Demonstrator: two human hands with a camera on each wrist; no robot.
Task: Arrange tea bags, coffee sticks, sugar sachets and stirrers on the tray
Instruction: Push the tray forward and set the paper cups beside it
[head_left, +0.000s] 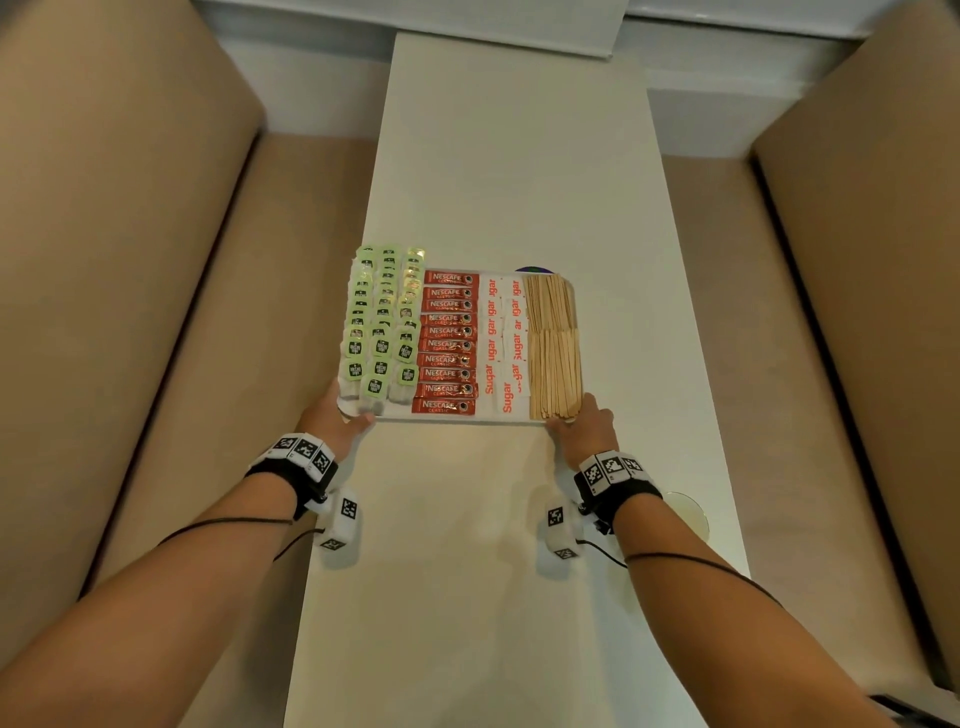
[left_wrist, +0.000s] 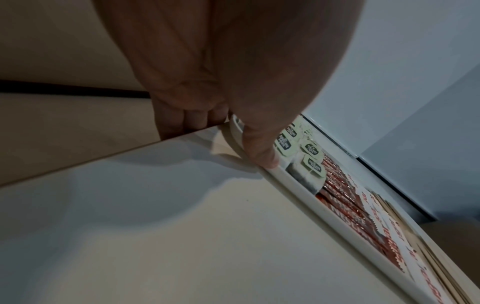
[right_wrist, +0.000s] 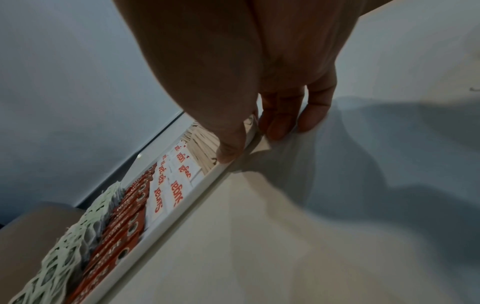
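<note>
- Gripping the white tray (head_left: 457, 419) at both near corners: left hand (head_left: 332, 418) with thumb (left_wrist: 259, 148) on the rim, fingers under; right hand (head_left: 584, 428) likewise, thumb (right_wrist: 231, 148) on top.
- Tray sits on the long white table (head_left: 519, 171), near its middle.
- Columns left to right: green-tagged tea bags (head_left: 382, 325), tag text unreadable; red coffee sticks (head_left: 447, 345) marked "NESCAFE CLASSIC"; white sugar sachets (head_left: 501, 343) printed "Sugar" in red; wooden stirrers (head_left: 553, 345).
- Tan bench seats (head_left: 130, 234) flank the table.
</note>
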